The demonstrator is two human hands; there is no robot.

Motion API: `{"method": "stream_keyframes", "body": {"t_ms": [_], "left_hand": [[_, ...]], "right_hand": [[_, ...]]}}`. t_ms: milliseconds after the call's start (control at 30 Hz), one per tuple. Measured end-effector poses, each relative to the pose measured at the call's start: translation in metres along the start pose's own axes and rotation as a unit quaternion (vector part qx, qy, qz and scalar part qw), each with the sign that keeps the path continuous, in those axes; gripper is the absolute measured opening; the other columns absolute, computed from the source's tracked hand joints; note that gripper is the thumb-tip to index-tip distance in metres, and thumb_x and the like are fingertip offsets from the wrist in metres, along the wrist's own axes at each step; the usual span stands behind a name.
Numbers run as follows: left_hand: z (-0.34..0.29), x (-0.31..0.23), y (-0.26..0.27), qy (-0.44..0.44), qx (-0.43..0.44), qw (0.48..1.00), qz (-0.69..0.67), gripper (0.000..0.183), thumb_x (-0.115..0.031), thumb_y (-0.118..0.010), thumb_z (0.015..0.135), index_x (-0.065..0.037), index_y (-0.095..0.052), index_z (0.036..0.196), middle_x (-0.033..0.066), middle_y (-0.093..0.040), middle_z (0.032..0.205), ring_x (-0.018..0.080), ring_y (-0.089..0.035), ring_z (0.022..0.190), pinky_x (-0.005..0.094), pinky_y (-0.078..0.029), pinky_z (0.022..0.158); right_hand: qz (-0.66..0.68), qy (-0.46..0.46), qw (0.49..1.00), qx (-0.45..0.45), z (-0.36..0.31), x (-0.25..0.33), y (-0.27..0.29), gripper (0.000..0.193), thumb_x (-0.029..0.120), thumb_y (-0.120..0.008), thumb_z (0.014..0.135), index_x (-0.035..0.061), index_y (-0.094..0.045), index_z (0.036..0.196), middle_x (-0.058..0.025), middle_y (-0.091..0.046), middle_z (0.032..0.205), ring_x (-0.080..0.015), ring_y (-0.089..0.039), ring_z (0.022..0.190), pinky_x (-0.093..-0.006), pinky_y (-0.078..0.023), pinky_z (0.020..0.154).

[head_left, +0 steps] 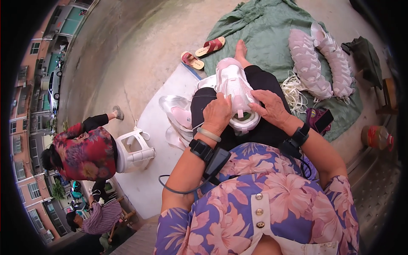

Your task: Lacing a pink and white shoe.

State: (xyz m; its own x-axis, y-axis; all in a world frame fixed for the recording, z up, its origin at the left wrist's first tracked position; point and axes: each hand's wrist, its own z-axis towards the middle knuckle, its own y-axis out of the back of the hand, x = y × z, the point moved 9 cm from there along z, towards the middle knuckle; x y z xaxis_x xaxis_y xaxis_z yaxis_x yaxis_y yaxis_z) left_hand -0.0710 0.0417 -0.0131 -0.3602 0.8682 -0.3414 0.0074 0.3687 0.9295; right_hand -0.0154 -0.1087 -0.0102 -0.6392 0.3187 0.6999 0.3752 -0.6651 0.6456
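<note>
A pink and white sneaker (236, 87) rests on my lap, toe pointing away from me and heel opening toward me. My left hand (217, 111) is closed on the near left edge of its opening, fingers curled and thumb against the tongue area. On the other side, my right hand (272, 108) has its thumb and forefinger at the right edge of the sneaker, the other fingers bent. Any lace between my fingertips is too small to make out. More pale pink and white shoe pieces (178, 114) lie left of my knee, partly hidden by my leg.
Two long stacks of nested pale pink shoe uppers (309, 63) lie on a green cloth (259, 29). Beside them are white laces (294, 90) and a phone (324, 121) on a purple pouch. Red slippers (210, 46), a white stool (135, 148) and two seated people are leftward.
</note>
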Motion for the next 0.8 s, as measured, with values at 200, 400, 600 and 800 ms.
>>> {"method": "stream_keyframes", "body": {"t_ms": [200, 400, 600, 800], "left_hand": [[0.007, 0.013, -0.012, -0.015, 0.02, 0.999, -0.024, 0.033, -0.031, -0.042, 0.09, 0.001, -0.046, 0.092, 0.0262, -0.059, 0.069, 0.0432, -0.059, 0.069, 0.0516, -0.046, 0.063], [0.015, 0.012, -0.017, -0.028, 0.032, 0.998, -0.036, 0.032, -0.03, -0.042, 0.09, 0.001, -0.046, 0.091, 0.0274, -0.059, 0.07, 0.0447, -0.058, 0.069, 0.0522, -0.045, 0.064], [0.015, 0.014, -0.023, -0.03, 0.036, 0.997, -0.064, 0.031, -0.029, -0.042, 0.09, 0.001, -0.046, 0.093, 0.029, -0.058, 0.071, 0.0462, -0.057, 0.07, 0.0531, -0.044, 0.064], [0.013, 0.025, -0.03, 0.013, 0.056, 0.994, -0.092, 0.03, -0.028, -0.041, 0.09, 0.002, -0.047, 0.095, 0.0303, -0.058, 0.073, 0.0481, -0.056, 0.072, 0.0545, -0.043, 0.064]], "right_hand": [[-0.015, 0.032, 0.999, -0.022, -0.003, -0.008, -0.02, 0.037, 0.029, -0.059, 0.08, 0.0036, -0.053, 0.106, -0.0134, -0.058, 0.098, -0.0313, -0.056, 0.088, -0.0398, -0.044, 0.075], [-0.032, 0.037, 0.999, -0.008, 0.003, -0.012, -0.024, 0.032, 0.027, -0.055, 0.083, 0.0056, -0.051, 0.106, -0.0113, -0.058, 0.094, -0.0294, -0.055, 0.084, -0.04, -0.041, 0.071], [-0.069, 0.02, 0.994, 0.083, 0.005, -0.008, -0.029, 0.027, 0.027, -0.052, 0.084, 0.0083, -0.049, 0.104, -0.0053, -0.056, 0.091, -0.0245, -0.055, 0.083, -0.0387, -0.033, 0.07], [-0.128, 0.055, 0.989, 0.038, 0.006, 0.004, -0.03, 0.024, 0.027, -0.057, 0.078, 0.0076, -0.049, 0.09, -0.0068, -0.051, 0.077, -0.0225, -0.053, 0.073, -0.0372, -0.032, 0.068]]}}
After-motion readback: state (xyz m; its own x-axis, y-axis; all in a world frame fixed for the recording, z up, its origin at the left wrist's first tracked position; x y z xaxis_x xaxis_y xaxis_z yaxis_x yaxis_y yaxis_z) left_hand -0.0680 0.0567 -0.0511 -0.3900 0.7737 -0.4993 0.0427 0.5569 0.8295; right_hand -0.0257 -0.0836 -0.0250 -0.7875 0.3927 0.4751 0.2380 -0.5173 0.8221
